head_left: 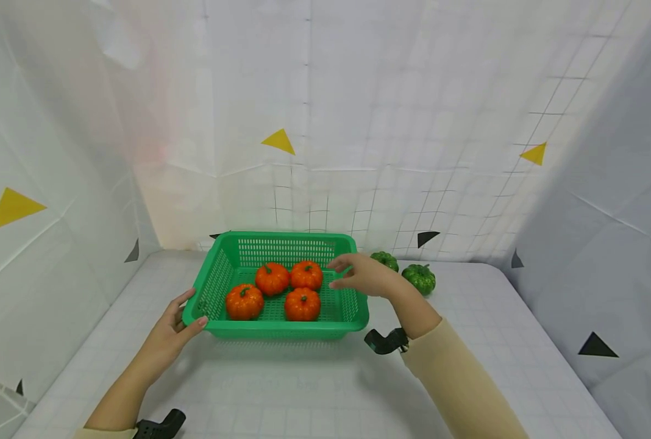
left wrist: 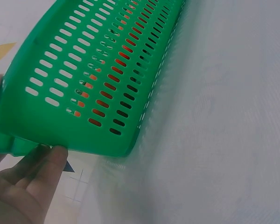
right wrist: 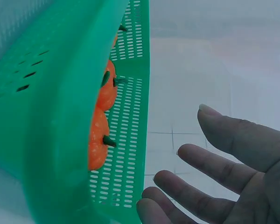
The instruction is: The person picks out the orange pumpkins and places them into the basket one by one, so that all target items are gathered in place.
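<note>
A green plastic basket (head_left: pixel 276 326) stands on the table with several small orange pumpkins (head_left: pixel 302 305) inside. My left hand (head_left: pixel 166 332) grips its front left corner, thumb on the front rim and fingers along the left side. In the left wrist view, fingertips (left wrist: pixel 58 156) show beneath the rim by the slotted wall. Over the basket's right side hovers my right hand (head_left: pixel 368 277), fingers apart and nothing held. The right wrist view shows its loosely spread fingers (right wrist: pixel 205 200) beside the basket, apart from the orange pumpkins. Two green pumpkins (head_left: pixel 419 278) sit just beyond the right wrist, one partly hidden.
The table (head_left: pixel 281 396) has a pale gridded cover. White sheeting (head_left: pixel 325 91) with yellow and black triangles rises behind it and along both sides. A dark wrist device (head_left: pixel 386 341) sits on the right arm near the sleeve.
</note>
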Demonstrator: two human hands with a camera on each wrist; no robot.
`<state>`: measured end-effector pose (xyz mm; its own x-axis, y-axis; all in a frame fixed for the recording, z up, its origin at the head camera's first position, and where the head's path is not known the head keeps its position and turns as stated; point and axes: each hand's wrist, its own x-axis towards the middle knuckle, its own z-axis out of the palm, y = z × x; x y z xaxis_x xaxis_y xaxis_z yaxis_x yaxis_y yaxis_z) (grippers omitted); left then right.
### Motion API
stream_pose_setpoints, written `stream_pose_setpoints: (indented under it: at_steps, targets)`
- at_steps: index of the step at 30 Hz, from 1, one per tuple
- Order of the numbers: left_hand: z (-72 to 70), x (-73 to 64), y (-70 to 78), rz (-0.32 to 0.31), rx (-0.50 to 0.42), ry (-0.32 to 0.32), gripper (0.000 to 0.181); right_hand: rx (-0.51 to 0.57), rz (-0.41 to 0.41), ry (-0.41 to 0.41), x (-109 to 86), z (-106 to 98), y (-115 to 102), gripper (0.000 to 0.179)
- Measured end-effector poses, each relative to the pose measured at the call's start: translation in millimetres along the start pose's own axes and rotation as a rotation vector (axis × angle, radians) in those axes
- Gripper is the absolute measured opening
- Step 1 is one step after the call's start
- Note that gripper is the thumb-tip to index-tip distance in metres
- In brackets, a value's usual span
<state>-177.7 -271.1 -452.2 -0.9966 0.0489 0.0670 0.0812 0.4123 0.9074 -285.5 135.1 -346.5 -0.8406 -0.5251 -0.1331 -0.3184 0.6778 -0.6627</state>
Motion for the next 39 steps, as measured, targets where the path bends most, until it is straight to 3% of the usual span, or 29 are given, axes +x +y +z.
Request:
stream_pose_setpoints:
  at_steps: [13, 30, 39]
  targets:
    - [0.2, -0.2, 2.0, -0.005, 0.013, 0.004, 0.081, 0.048, -0.057, 0.056, -17.9, 6, 13, 0.042]
    - [-0.3, 0.6, -2.1, 0.006, 0.024, 0.007, 0.08, 0.062, -0.092, 0.295, -47.9, 19, 35, 0.036]
    - [-1.5, 0.0, -2.7, 0.026, 0.039, 0.008, 0.078, 0.024, -0.122, 0.472, -63.2, 29, 55, 0.033]
